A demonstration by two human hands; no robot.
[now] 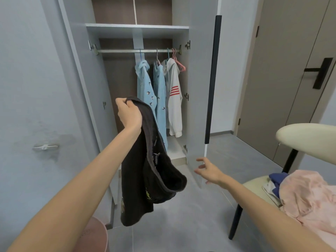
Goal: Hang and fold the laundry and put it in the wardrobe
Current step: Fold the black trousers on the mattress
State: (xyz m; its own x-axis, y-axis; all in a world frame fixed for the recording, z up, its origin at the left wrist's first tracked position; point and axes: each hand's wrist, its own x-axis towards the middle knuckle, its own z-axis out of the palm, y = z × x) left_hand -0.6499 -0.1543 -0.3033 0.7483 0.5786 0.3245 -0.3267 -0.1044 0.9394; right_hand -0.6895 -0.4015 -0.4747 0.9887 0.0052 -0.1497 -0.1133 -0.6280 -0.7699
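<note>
Head view: left hand [128,113] grips black garment [141,188], its label [156,158] unreadable; right hand [209,170] spread.

The left hand [128,113] is raised on an outstretched bare forearm, its fingers curled tight round a bunched edge of a black fleece garment [145,179] that hangs below the wrist. The right hand [209,170] reaches forward lower down, fingers spread and relaxed in the air.
</note>
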